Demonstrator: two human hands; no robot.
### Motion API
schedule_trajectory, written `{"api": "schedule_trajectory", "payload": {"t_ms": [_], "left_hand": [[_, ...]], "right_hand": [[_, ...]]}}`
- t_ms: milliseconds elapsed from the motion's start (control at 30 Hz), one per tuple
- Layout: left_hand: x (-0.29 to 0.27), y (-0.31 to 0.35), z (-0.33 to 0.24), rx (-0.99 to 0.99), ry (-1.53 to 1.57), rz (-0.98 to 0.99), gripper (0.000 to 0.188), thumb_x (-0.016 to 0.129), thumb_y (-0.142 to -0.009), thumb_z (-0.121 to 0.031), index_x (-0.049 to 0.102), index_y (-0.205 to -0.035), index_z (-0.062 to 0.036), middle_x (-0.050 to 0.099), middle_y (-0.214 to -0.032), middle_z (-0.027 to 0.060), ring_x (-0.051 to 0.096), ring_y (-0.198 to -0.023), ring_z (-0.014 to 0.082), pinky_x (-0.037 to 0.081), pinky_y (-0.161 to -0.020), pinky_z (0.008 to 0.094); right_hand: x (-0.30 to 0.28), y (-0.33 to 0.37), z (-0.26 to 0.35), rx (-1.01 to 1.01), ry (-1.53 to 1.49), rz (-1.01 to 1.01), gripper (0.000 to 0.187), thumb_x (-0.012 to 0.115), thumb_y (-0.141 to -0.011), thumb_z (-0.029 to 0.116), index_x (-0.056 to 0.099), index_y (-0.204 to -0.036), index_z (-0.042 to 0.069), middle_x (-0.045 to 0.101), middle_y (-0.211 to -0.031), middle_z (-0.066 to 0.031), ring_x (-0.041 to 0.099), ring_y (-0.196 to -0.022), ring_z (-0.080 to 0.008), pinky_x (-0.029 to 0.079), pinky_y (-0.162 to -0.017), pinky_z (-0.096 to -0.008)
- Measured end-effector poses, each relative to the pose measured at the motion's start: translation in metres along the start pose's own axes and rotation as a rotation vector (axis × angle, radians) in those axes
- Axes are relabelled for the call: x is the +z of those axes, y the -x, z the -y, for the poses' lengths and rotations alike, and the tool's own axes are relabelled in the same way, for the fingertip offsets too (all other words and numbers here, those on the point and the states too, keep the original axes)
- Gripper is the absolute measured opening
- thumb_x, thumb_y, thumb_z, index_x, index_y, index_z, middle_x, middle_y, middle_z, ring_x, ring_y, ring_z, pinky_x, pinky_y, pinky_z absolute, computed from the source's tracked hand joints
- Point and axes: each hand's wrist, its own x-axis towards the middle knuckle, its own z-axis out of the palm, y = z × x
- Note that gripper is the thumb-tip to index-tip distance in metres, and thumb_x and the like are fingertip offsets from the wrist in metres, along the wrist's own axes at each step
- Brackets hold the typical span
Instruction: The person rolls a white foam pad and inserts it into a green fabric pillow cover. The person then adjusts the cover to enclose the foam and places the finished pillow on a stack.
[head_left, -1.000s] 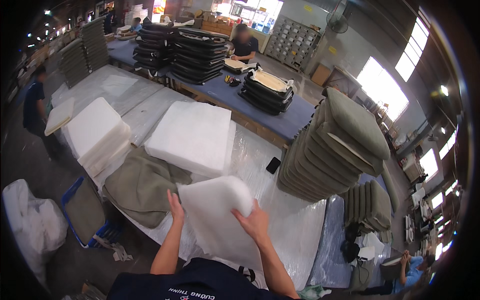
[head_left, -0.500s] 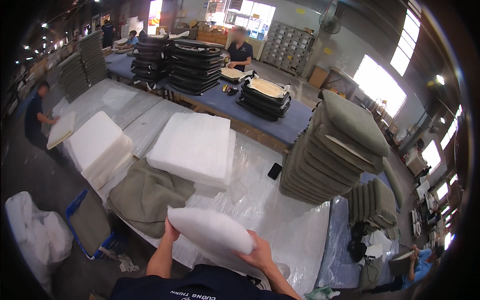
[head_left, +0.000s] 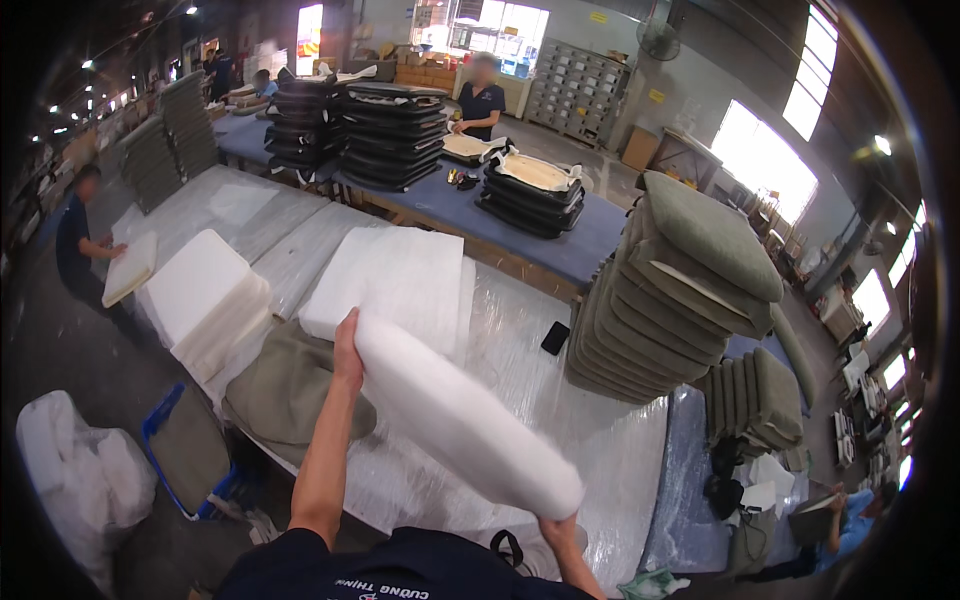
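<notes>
A thick white padded cushion (head_left: 455, 415) is held up on a slant between my hands, above the plastic-covered table (head_left: 530, 390). My left hand (head_left: 347, 345) grips its upper left end, with the fingers partly hidden behind it. At the lower right end my right hand (head_left: 560, 532) clasps the cushion from below, most of its fingers out of sight. Just left of my left forearm lies a grey-green fabric cover (head_left: 275, 385), loosely heaped. Beyond the cushion sits a stack of white batting sheets (head_left: 390, 270), partly covered by my left hand and the cushion.
Foam pads (head_left: 195, 285) are piled at the left, near a co-worker (head_left: 80, 240). To the right rises a tall stack of grey-green cushions (head_left: 665, 310), a black phone (head_left: 555, 338) beside it. Black seat pads (head_left: 392, 135) stand on the blue table (head_left: 610, 225), with another person (head_left: 480, 105) behind.
The cushion has been lifted away from my body and tilted, showing its long side. My left hand has moved up and forward; my right hand has shifted to the lower right.
</notes>
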Motion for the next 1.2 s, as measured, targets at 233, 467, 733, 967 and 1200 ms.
{"api": "schedule_trajectory", "payload": {"t_ms": [233, 467, 733, 967, 1200], "left_hand": [[0.082, 0.052, 0.021, 0.863, -0.682, 0.465, 0.012, 0.065, -0.085, -0.015, 0.068, -0.084, -0.0036, 0.070, -0.085, 0.0148, 0.065, -0.084, 0.0372, 0.050, -0.081, 0.0459], [0.076, 0.096, -0.005, 0.845, -0.796, 0.546, 0.017, 0.067, -0.082, -0.021, 0.072, -0.087, -0.0061, 0.073, -0.086, 0.0097, 0.067, -0.089, 0.0335, 0.048, -0.091, 0.0442], [0.087, 0.174, -0.001, 0.793, -1.001, 0.638, 0.054, 0.060, -0.092, -0.036, 0.062, -0.139, -0.0087, 0.052, -0.152, 0.0175, 0.042, -0.144, 0.0407, 0.023, -0.123, 0.0589], [0.007, 0.152, 0.037, 0.510, -0.945, 0.434, 0.060, 0.057, -0.099, -0.027, 0.049, -0.153, -0.0039, 0.038, -0.163, 0.0263, 0.033, -0.152, 0.0460, 0.026, -0.125, 0.0534], [-0.003, 0.120, 0.083, 0.358, -0.763, 0.468, 0.055, 0.054, -0.106, -0.021, 0.044, -0.155, 0.0018, 0.039, -0.163, 0.0259, 0.036, -0.153, 0.0405, 0.028, -0.125, 0.0456]], "right_hand": [[0.044, 0.085, -0.167, 0.259, 0.597, 0.244, 0.046, 0.073, -0.092, 0.029, 0.068, -0.132, 0.008, 0.066, -0.136, -0.0217, 0.059, -0.131, -0.0417, 0.044, -0.112, -0.0501], [0.054, 0.002, -0.078, 0.395, -0.098, -0.005, 0.036, 0.063, -0.103, 0.029, 0.070, -0.128, 0.005, 0.076, -0.112, -0.0128, 0.072, -0.103, -0.0290, 0.053, -0.099, -0.0404], [0.039, -0.099, 0.114, -0.082, -0.368, 0.371, 0.054, 0.072, -0.098, 0.029, 0.059, -0.144, 0.004, 0.064, -0.139, -0.0132, 0.058, -0.132, -0.0250, 0.046, -0.110, -0.0385], [-0.018, -0.031, 0.059, 0.272, -0.202, 0.383, 0.054, 0.080, -0.092, 0.020, 0.061, -0.139, 0.002, 0.067, -0.136, -0.0131, 0.064, -0.128, -0.0253, 0.053, -0.105, -0.0397], [0.009, -0.028, 0.091, 0.103, -0.103, 0.304, 0.043, 0.073, -0.097, 0.018, 0.064, -0.136, 0.002, 0.072, -0.128, -0.0125, 0.068, -0.119, -0.0242, 0.054, -0.102, -0.0389]]}}
